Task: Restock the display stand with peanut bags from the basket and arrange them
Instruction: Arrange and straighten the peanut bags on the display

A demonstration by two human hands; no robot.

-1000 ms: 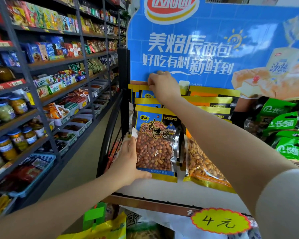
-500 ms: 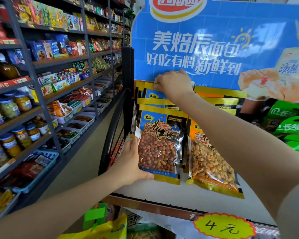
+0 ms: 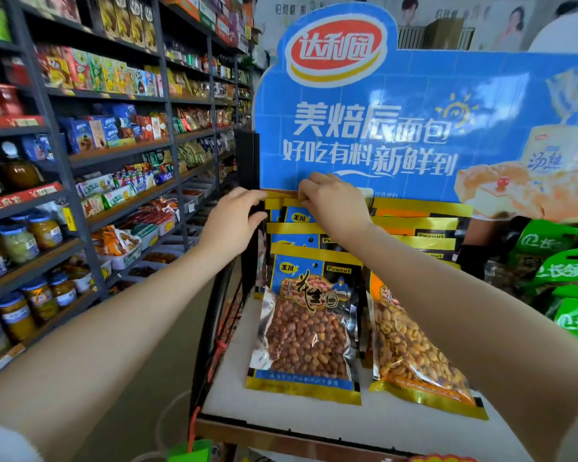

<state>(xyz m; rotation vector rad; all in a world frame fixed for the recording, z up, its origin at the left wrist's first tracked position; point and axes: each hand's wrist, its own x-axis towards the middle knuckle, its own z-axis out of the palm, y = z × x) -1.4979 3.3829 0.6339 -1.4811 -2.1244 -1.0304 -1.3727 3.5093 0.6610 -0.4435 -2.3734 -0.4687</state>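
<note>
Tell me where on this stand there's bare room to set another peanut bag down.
Bare white shelf runs along the front edge, below the blue peanut bag and orange peanut bag. A narrow strip lies left of the blue bag. The back, under both hands, is crowded with overlapping bags.

Two bare hands show, the left hand (image 3: 231, 219) and the right hand (image 3: 335, 204), each at the top of the stack. Blue-and-gold clear-windowed peanut bags (image 3: 306, 323) stand in one overlapping column of about five, only the front one fully visible. Orange-and-gold peanut bags (image 3: 411, 355) form a second column of about four. Green foil snack packets (image 3: 563, 271) number at least five. One blue cardboard bread poster (image 3: 414, 128) stands behind.
</note>
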